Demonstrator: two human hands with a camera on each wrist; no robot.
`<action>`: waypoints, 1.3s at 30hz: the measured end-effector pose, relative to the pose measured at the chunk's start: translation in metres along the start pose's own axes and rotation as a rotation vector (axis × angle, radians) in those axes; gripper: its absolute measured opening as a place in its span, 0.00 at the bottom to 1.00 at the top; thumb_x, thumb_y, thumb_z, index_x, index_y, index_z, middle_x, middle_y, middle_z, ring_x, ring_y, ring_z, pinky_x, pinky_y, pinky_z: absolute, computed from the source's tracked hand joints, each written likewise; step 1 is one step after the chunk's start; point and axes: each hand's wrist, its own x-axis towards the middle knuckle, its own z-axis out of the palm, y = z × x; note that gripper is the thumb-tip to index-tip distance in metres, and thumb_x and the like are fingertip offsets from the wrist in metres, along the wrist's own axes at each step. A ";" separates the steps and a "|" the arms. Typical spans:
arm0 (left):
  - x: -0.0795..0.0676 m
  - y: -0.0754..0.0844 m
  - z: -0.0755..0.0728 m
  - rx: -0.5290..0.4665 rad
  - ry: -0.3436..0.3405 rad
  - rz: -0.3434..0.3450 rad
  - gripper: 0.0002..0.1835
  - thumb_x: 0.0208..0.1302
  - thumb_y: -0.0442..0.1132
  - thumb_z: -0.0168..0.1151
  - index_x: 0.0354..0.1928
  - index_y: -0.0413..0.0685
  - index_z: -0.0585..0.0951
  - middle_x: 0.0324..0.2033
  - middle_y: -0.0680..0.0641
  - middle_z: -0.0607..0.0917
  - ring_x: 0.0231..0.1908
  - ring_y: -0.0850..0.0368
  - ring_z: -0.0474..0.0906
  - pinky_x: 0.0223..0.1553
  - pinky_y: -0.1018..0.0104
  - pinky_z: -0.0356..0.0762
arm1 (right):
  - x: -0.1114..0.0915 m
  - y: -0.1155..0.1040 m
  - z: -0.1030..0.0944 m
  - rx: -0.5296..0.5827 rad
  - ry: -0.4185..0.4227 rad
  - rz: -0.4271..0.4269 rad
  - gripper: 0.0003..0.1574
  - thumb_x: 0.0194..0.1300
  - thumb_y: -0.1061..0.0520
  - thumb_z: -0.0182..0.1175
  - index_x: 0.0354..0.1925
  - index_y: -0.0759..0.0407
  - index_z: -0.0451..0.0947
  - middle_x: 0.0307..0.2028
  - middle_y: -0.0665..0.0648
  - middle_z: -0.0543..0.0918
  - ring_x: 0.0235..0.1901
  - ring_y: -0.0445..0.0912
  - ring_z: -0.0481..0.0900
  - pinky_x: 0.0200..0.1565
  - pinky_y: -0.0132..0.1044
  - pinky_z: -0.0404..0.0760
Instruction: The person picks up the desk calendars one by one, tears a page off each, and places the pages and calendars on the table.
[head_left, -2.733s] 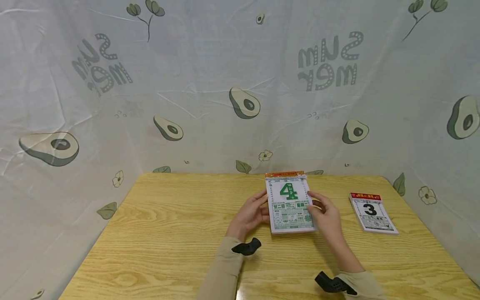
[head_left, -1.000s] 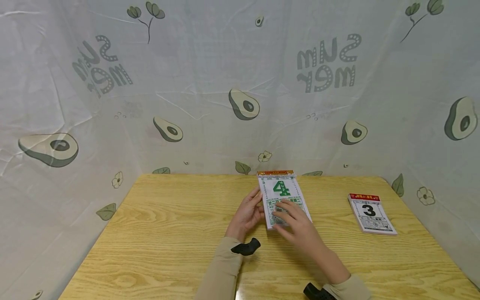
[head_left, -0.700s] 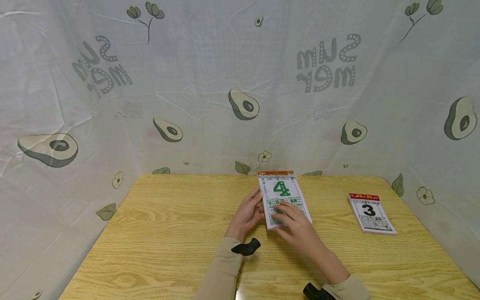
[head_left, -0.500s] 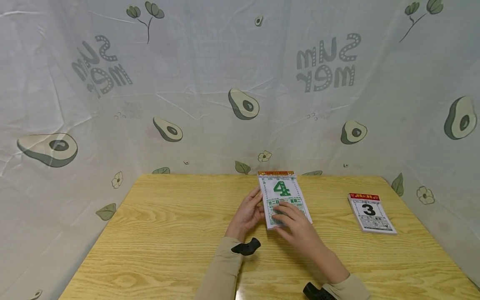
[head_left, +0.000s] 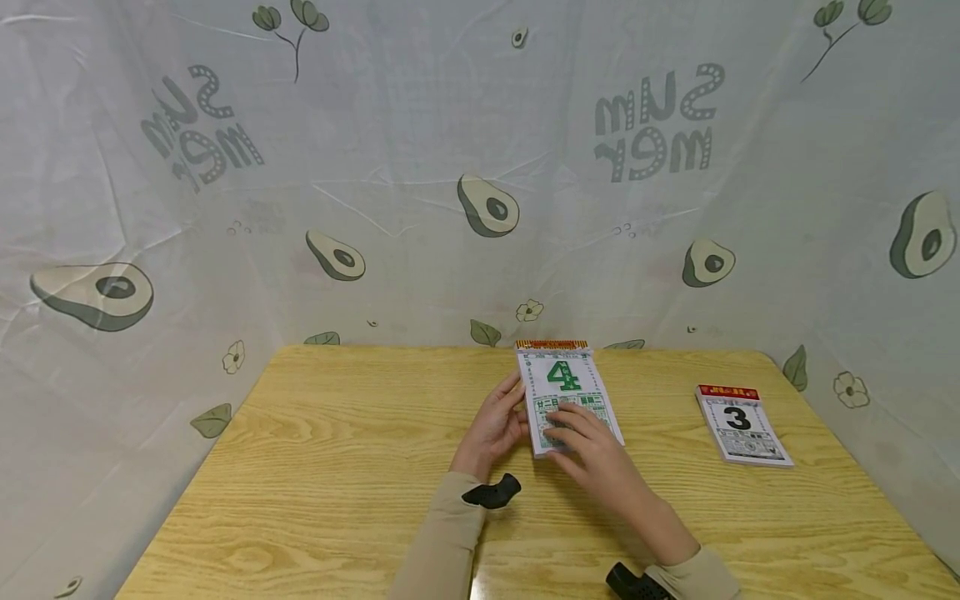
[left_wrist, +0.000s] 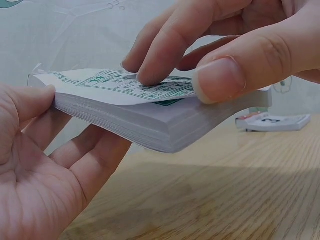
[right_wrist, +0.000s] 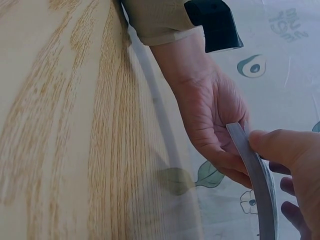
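— See the pale cloth [head_left: 405,108] with avocado pictures behind the yellow wooden table [head_left: 322,475]?

— Yes! What's being held?

— A thick white paper calendar [head_left: 557,396] with a big green 4 and a stripy red-and-yellow top. It's up above the table.

— And the hands?

— The left hand [head_left: 493,429] grips its left side, fingers underneath. The right hand [head_left: 600,462] has spread, bent fingers on the page and its thumb at the bottom edge.

— Is that one pinching the sheet?

— I can't tell.

— Farther out?

— A white calendar with a black 3 [head_left: 744,429] and red top lies on the table, off to the right.
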 end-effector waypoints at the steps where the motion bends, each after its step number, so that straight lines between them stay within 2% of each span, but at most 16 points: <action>1: 0.000 0.000 0.000 0.003 -0.003 0.001 0.25 0.80 0.41 0.37 0.75 0.60 0.58 0.63 0.44 0.76 0.40 0.58 0.87 0.39 0.59 0.84 | 0.000 0.000 0.000 0.003 0.001 0.002 0.20 0.48 0.56 0.76 0.42 0.56 0.85 0.52 0.54 0.83 0.60 0.53 0.75 0.61 0.47 0.72; 9: -0.001 0.000 0.001 0.001 0.022 0.001 0.24 0.79 0.43 0.40 0.73 0.64 0.62 0.67 0.42 0.73 0.40 0.57 0.87 0.39 0.60 0.84 | 0.000 0.001 0.001 0.022 0.037 -0.003 0.18 0.48 0.59 0.76 0.40 0.56 0.85 0.51 0.55 0.83 0.58 0.53 0.76 0.60 0.44 0.73; 15: -0.001 0.000 0.002 0.015 0.030 0.010 0.24 0.78 0.44 0.41 0.73 0.63 0.63 0.67 0.41 0.72 0.41 0.57 0.87 0.39 0.60 0.84 | 0.001 0.002 0.002 0.020 0.076 -0.033 0.12 0.51 0.62 0.73 0.37 0.57 0.86 0.47 0.54 0.85 0.54 0.52 0.78 0.58 0.41 0.73; 22: -0.002 0.000 0.004 0.016 0.031 -0.004 0.23 0.78 0.44 0.41 0.73 0.64 0.63 0.67 0.40 0.71 0.42 0.56 0.86 0.39 0.59 0.83 | 0.003 -0.001 0.001 0.023 0.068 -0.006 0.09 0.52 0.64 0.72 0.34 0.58 0.85 0.42 0.54 0.85 0.50 0.49 0.79 0.55 0.38 0.74; 26: -0.002 0.001 0.004 0.007 0.026 -0.010 0.24 0.79 0.43 0.40 0.73 0.63 0.63 0.68 0.40 0.71 0.42 0.55 0.86 0.40 0.58 0.83 | 0.002 -0.002 0.001 0.065 0.070 0.030 0.09 0.51 0.64 0.73 0.33 0.57 0.84 0.42 0.54 0.85 0.49 0.49 0.79 0.54 0.34 0.74; 33: -0.003 0.001 0.004 0.003 0.035 -0.007 0.24 0.78 0.43 0.40 0.73 0.63 0.63 0.67 0.42 0.72 0.42 0.56 0.86 0.41 0.58 0.83 | 0.001 -0.001 0.002 0.198 0.104 0.112 0.11 0.49 0.67 0.73 0.31 0.57 0.84 0.42 0.55 0.85 0.48 0.49 0.79 0.52 0.15 0.69; 39: -0.003 0.001 0.004 0.001 0.021 -0.001 0.24 0.78 0.43 0.41 0.74 0.62 0.61 0.68 0.41 0.70 0.43 0.55 0.86 0.41 0.58 0.83 | 0.002 0.001 0.000 0.303 0.113 0.178 0.11 0.49 0.67 0.73 0.30 0.54 0.83 0.41 0.54 0.85 0.47 0.49 0.80 0.50 0.14 0.70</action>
